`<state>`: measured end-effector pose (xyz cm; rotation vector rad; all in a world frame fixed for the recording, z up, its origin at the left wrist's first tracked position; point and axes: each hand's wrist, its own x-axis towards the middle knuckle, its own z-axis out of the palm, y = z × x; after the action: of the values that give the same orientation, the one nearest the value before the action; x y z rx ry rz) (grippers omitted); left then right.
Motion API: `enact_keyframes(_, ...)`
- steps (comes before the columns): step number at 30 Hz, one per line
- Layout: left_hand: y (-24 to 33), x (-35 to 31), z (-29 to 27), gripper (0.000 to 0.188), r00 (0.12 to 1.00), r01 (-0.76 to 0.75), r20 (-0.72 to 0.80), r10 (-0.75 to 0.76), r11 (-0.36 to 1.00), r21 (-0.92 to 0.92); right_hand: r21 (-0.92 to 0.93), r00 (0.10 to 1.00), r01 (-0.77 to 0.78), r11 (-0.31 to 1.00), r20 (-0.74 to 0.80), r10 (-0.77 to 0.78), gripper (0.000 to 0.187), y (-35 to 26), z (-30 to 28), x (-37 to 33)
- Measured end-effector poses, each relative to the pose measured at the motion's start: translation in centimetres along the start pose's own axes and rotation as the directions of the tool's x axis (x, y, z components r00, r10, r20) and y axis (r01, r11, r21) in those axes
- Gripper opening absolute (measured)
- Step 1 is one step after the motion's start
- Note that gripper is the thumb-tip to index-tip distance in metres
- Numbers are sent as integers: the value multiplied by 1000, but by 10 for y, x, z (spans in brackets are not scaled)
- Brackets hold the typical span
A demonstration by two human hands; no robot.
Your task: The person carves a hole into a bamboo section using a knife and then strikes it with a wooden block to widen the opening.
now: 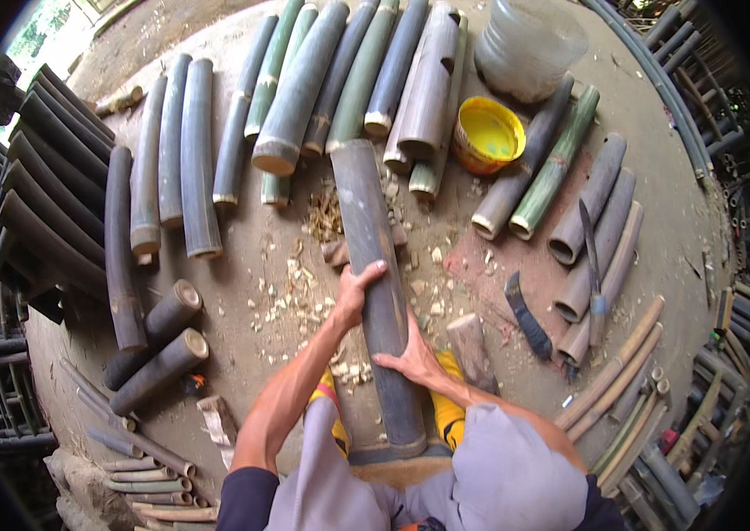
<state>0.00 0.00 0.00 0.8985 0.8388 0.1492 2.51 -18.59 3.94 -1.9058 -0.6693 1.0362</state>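
Observation:
A thick, dark grey bamboo section (362,203) runs between my knees, its far end close to a green bamboo piece (366,80) and its near end by my lap. My left hand (357,292) is wrapped round its left side near the middle, thumb laid over the top. Lower down, my right hand (410,357) grips the right side, its thumb also across the surface. The undersides of both hands' fingers are hidden by the bamboo. To the right lie a curved blade with a black-wrapped handle (527,320) and a long knife (592,257) resting on bamboo pieces.
Cut bamboo lengths (201,159) lie in rows at the far side and left. A yellow bucket (490,134) and a cloudy plastic container (530,44) stand far right. Pale chips (291,301) litter the ground. Thin bamboo poles (618,372) lie at the right.

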Motion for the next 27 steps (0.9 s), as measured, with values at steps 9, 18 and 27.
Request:
enact_keyframes(9, -19, 4, -40, 68, 706, -293, -203, 678, 541, 789, 78, 996, -57, 995, 75, 52, 112, 16, -11, -6)
enact_keyframes(18, -3, 30, -89, 55, 826, -268, 233, 514, -6, 963, -96, 977, -184, 978, 88, 193, 113, -7, -13, -23)
enact_keyframes(27, 24, 37, -67, 55, 806, -299, 288, 517, -63, 952, -191, 994, -55, 980, 82, 72, 109, 27, -33, -19)
